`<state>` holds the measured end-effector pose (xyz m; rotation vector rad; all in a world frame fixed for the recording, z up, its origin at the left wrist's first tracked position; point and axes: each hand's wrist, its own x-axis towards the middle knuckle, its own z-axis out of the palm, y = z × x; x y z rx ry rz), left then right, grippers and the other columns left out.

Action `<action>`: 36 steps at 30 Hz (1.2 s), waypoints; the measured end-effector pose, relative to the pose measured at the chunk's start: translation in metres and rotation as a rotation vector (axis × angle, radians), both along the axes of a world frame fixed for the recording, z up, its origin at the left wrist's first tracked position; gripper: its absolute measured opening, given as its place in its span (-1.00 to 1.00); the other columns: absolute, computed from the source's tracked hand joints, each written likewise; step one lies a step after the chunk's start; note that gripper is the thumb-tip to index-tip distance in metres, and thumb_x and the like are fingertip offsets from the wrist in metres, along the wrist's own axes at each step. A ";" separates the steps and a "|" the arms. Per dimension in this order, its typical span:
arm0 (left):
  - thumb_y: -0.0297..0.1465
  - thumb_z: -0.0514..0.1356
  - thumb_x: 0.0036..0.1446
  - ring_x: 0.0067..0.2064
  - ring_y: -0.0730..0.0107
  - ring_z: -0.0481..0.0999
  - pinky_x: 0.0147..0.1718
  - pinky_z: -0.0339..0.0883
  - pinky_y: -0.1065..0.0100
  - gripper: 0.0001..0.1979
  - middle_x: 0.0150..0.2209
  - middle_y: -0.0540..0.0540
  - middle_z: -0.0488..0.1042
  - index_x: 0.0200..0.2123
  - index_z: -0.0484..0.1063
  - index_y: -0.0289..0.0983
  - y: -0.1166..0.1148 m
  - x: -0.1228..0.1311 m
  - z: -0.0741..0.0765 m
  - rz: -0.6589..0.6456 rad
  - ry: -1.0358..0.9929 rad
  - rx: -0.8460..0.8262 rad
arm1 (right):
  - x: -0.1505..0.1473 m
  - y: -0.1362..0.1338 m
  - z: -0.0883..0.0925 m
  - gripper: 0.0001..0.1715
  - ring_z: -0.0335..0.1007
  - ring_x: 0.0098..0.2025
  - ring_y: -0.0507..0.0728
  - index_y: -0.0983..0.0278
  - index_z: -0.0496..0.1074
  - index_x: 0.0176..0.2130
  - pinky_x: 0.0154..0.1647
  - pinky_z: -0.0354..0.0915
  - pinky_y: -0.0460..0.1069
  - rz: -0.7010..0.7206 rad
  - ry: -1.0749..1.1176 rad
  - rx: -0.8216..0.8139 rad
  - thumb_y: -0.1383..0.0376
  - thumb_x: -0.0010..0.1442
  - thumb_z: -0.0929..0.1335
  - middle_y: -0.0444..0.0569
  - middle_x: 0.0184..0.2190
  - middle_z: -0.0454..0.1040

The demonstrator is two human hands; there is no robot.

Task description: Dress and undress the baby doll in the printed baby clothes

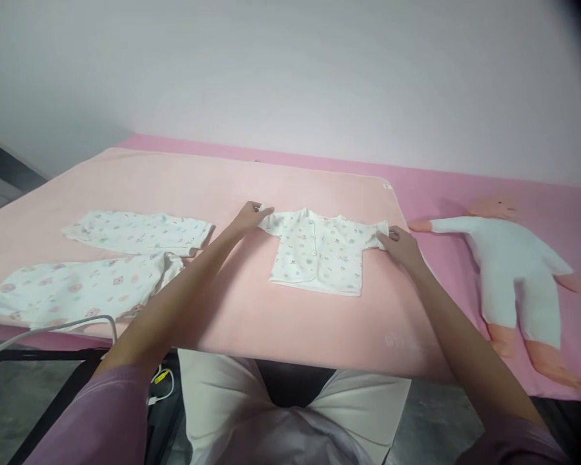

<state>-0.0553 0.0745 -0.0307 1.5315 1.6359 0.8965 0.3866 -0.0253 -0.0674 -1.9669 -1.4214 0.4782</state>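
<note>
A small white baby shirt with a tiny print lies spread flat, its front opening facing up and its collar toward the wall. My left hand pinches the cuff of the sleeve on the left. The cuff on the right is gripped between the fingers of my right hand. Both sleeves are stretched out sideways. Left of my left forearm lie two printed white garments, a smaller one at the back and a larger one in front, partly covered by my arm.
A doll in a white suit lies on a pink sheet at the right. The peach mat covers most of the table. A white cable loops over the front left edge. A pale wall stands behind.
</note>
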 end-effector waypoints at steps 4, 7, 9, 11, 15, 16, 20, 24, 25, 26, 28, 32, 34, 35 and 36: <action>-0.31 0.44 0.01 -0.11 0.15 0.55 -0.22 0.42 0.24 -0.51 0.04 -0.25 0.50 0.00 0.44 -0.24 0.017 -0.004 -0.008 -0.018 -0.037 -0.020 | 0.006 0.010 -0.003 -0.57 0.40 -0.27 0.15 0.24 0.51 -0.30 -0.22 0.20 0.01 -0.031 -0.023 0.042 -0.08 0.26 0.43 -0.07 -0.35 0.56; -0.31 0.40 0.07 -0.08 0.20 0.54 -0.21 0.43 0.27 -0.47 0.13 -0.27 0.44 0.10 0.41 -0.25 0.031 -0.010 -0.018 -0.010 -0.053 0.062 | 0.009 0.014 -0.006 -0.58 0.45 -0.18 0.18 0.25 0.52 -0.23 -0.17 0.25 0.01 -0.085 0.093 0.091 -0.06 0.25 0.44 -0.01 -0.24 0.60; -0.29 0.35 0.15 -0.07 0.19 0.53 -0.17 0.44 0.25 -0.51 0.11 -0.25 0.46 0.13 0.40 -0.25 0.039 -0.013 -0.027 -0.034 0.001 0.132 | 0.010 0.015 -0.010 -0.54 0.47 -0.17 0.19 0.27 0.52 -0.14 -0.13 0.30 0.03 -0.113 0.144 0.110 -0.05 0.23 0.45 0.04 -0.19 0.60; -0.28 0.30 0.22 -0.02 0.10 0.51 -0.06 0.44 0.15 -0.58 0.08 -0.24 0.49 0.12 0.40 -0.25 0.041 -0.011 -0.033 -0.072 0.151 0.192 | 0.005 0.012 -0.012 -0.49 0.47 -0.13 0.21 0.29 0.48 -0.02 -0.06 0.34 0.08 -0.112 0.082 0.176 -0.03 0.24 0.45 0.10 -0.10 0.59; -0.31 0.22 0.31 0.24 -0.19 0.33 0.18 0.28 -0.13 -0.68 0.18 -0.30 0.46 0.10 0.43 -0.23 0.030 0.008 -0.031 -0.103 0.528 0.404 | -0.027 -0.011 0.003 -0.52 0.39 0.05 0.32 0.23 0.41 0.12 0.10 0.29 0.20 0.015 -0.221 0.380 0.05 0.32 0.40 0.16 0.09 0.50; -0.32 0.19 0.34 0.27 -0.20 0.30 0.20 0.25 -0.14 -0.69 0.20 -0.29 0.44 0.12 0.43 -0.21 0.026 0.017 -0.028 -0.129 0.570 0.468 | -0.040 -0.020 0.010 -0.58 0.40 0.03 0.31 0.20 0.41 0.10 0.07 0.30 0.19 0.099 -0.240 0.372 0.06 0.35 0.39 0.12 0.06 0.50; -0.26 0.10 0.43 0.24 -0.05 0.33 0.22 0.25 -0.04 -0.69 0.19 -0.21 0.46 0.16 0.42 -0.17 0.008 0.060 -0.019 -0.436 0.554 0.588 | -0.093 -0.052 0.026 -0.71 0.44 -0.07 0.25 0.15 0.40 0.02 -0.05 0.32 0.13 0.584 -0.215 0.153 0.08 0.40 0.39 0.02 -0.07 0.51; -0.17 0.11 0.43 0.24 -0.01 0.34 0.27 0.17 -0.01 -0.65 0.18 -0.21 0.47 0.14 0.43 -0.20 0.005 0.103 -0.028 -0.655 0.540 0.498 | -0.122 -0.064 0.019 -0.69 0.40 -0.14 0.23 0.17 0.36 -0.06 -0.09 0.28 0.11 0.822 -0.277 0.036 0.06 0.38 0.43 0.00 -0.13 0.50; -0.14 0.12 0.42 0.24 -0.02 0.34 0.29 0.13 -0.03 -0.64 0.18 -0.21 0.47 0.12 0.44 -0.20 0.008 0.112 -0.031 -0.657 0.538 0.471 | -0.124 -0.064 0.017 -0.72 0.38 -0.16 0.21 0.18 0.34 -0.10 -0.11 0.26 0.10 0.831 -0.278 0.020 0.06 0.40 0.41 -0.02 -0.15 0.49; -0.10 0.14 0.40 0.24 -0.03 0.33 0.30 0.09 -0.05 -0.62 0.17 -0.21 0.48 0.10 0.45 -0.20 0.011 0.121 -0.034 -0.644 0.534 0.444 | -0.126 -0.064 0.015 -0.75 0.36 -0.19 0.20 0.18 0.33 -0.13 -0.13 0.24 0.09 0.833 -0.275 0.007 0.08 0.42 0.39 -0.03 -0.19 0.48; -0.03 0.15 0.37 0.23 -0.05 0.33 0.30 0.05 -0.08 -0.60 0.13 -0.20 0.50 0.05 0.47 -0.19 0.019 0.136 -0.037 -0.587 0.516 0.372 | -0.125 -0.063 0.014 -0.81 0.32 -0.22 0.17 0.19 0.31 -0.16 -0.15 0.21 0.06 0.841 -0.264 -0.009 0.14 0.45 0.35 -0.06 -0.25 0.44; -0.04 0.19 0.31 0.20 -0.07 0.34 0.25 0.05 -0.11 -0.67 0.07 -0.18 0.53 -0.15 0.51 -0.16 0.031 0.155 -0.037 -0.528 0.524 0.231 | -0.119 -0.066 0.021 -0.86 0.30 -0.21 0.16 0.20 0.31 -0.16 -0.16 0.19 0.04 0.899 -0.209 -0.039 0.20 0.48 0.32 -0.08 -0.26 0.41; -0.09 0.22 0.27 0.23 -0.08 0.32 0.24 0.06 -0.11 -0.73 0.11 -0.17 0.51 -0.20 0.52 -0.17 0.032 0.158 -0.037 -0.519 0.535 0.204 | -0.115 -0.069 0.025 -0.82 0.30 -0.19 0.16 0.20 0.31 -0.17 -0.15 0.19 0.03 0.926 -0.177 -0.050 0.16 0.48 0.33 -0.09 -0.25 0.42; -0.11 0.24 0.25 0.25 -0.09 0.31 0.24 0.06 -0.11 -0.74 0.14 -0.17 0.50 -0.21 0.53 -0.17 0.032 0.157 -0.036 -0.514 0.537 0.192 | -0.114 -0.071 0.027 -0.79 0.30 -0.19 0.15 0.20 0.32 -0.17 -0.16 0.19 0.03 0.932 -0.168 -0.052 0.13 0.48 0.34 -0.09 -0.24 0.43; -0.11 0.24 0.23 0.26 -0.09 0.29 0.24 0.07 -0.11 -0.74 0.16 -0.16 0.49 -0.21 0.54 -0.17 0.031 0.157 -0.036 -0.509 0.537 0.181 | -0.113 -0.073 0.027 -0.75 0.31 -0.19 0.15 0.20 0.32 -0.18 -0.16 0.18 0.03 0.931 -0.166 -0.052 0.10 0.47 0.35 -0.09 -0.24 0.43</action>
